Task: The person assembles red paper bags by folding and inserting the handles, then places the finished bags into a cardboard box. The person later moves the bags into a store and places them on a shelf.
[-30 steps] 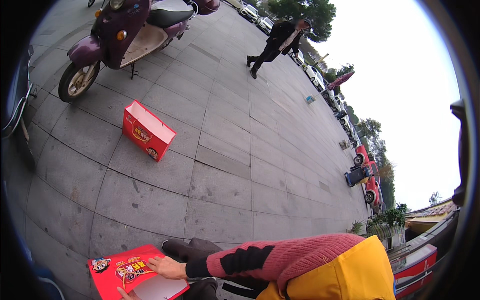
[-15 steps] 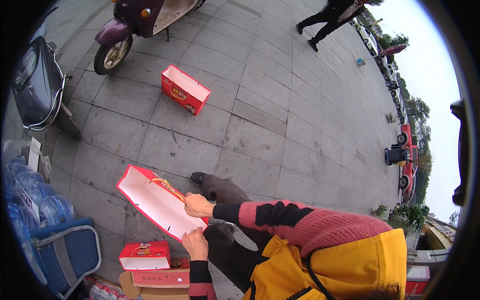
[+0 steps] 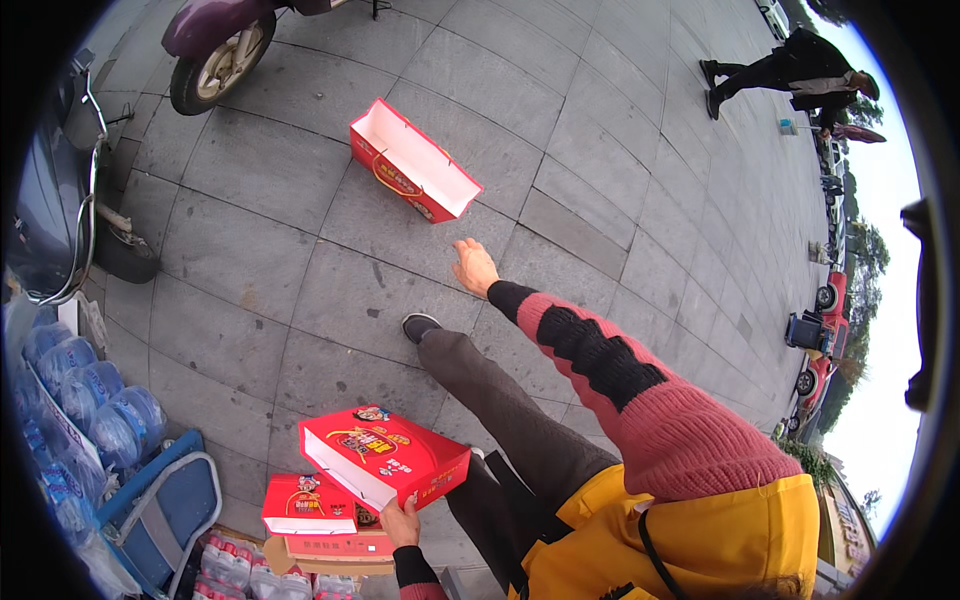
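My left hand [image 3: 402,522] grips the lower edge of a red paper gift bag [image 3: 385,448] with a white inside, tilted over the smaller red items by my legs. My right hand [image 3: 475,268] is stretched forward in the air with nothing in it, its fingers loosely extended. Just beyond its fingertips a second red gift bag [image 3: 432,178] stands on the pavement, its white opening facing up and a yellow cord handle on its near side. A smaller red bag or box [image 3: 308,507] lies beside the held bag and is partly covered by it.
Below the small red item is an open cardboard carton [image 3: 335,548]. At the left are wrapped packs of plastic bottles [image 3: 95,400], a blue folding chair [image 3: 165,520] and a parked scooter [image 3: 55,190]. Another scooter [image 3: 215,65] stands ahead. A passer-by [image 3: 800,75] walks at the far right.
My right hand has let go of the held bag and moved forward toward the standing one. My left hand has turned the bag over beside the small red item. The passer-by has moved right.
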`<state>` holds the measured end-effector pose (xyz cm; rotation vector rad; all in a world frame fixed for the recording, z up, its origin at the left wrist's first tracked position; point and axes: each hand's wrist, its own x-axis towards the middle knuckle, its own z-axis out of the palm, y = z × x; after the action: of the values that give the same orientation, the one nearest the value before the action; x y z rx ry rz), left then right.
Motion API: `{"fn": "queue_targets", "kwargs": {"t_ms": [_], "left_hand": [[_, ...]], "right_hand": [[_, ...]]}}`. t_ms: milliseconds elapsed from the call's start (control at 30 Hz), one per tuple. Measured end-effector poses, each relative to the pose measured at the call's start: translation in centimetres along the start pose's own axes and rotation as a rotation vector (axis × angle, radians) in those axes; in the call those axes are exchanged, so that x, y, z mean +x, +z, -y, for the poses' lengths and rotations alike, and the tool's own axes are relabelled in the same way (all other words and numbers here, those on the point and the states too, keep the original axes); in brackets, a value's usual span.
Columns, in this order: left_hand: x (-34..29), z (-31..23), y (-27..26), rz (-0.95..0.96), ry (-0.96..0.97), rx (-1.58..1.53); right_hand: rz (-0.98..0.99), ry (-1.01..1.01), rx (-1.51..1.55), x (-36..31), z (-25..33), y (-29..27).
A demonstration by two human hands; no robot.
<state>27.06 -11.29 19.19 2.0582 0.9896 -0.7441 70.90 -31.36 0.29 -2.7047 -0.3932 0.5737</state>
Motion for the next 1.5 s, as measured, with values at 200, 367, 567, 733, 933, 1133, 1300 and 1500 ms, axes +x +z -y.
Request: {"fn": "queue_targets", "kwargs": {"t_ms": [200, 367, 567, 733, 933, 1133, 1300, 1500], "left_hand": [[0.5, -1.4, 0.4, 0.040, -0.175, -0.193], [0.7, -0.8, 0.3, 0.051, -0.208, -0.363], [2.7, -3.3, 0.3, -0.059, -0.207, -0.452], [5.1, -6.9, 0.1, -0.218, -0.143, -0.177], [10.2, -12.8, -0.8, -0.178, -0.013, 0.093], [9.1, -13.3, -0.3, -0.420, 0.026, -0.082], [5.9, -8.4, -1.9, -0.702, 0.078, -0.319], [1.3, 4.1, 1.8, -1.028, -0.164, -0.654]], "right_hand": [[0.253, -0.219, -0.626, 10.5, -4.4, 0.9], [0.500, -0.183, -0.645, 12.4, -4.0, 3.4], [0.176, -0.580, 0.174, 10.7, 1.0, -1.3], [0.240, -0.431, -0.030, 8.5, 7.3, -6.5], [0.774, -0.998, -0.197, -3.4, 17.5, -6.6], [1.066, -1.090, -0.321, -9.6, 22.3, -3.2], [1.060, -1.091, -0.432, -11.1, 24.7, 0.5], [0.934, -1.200, -0.558, -13.7, 31.5, 2.5]]}}
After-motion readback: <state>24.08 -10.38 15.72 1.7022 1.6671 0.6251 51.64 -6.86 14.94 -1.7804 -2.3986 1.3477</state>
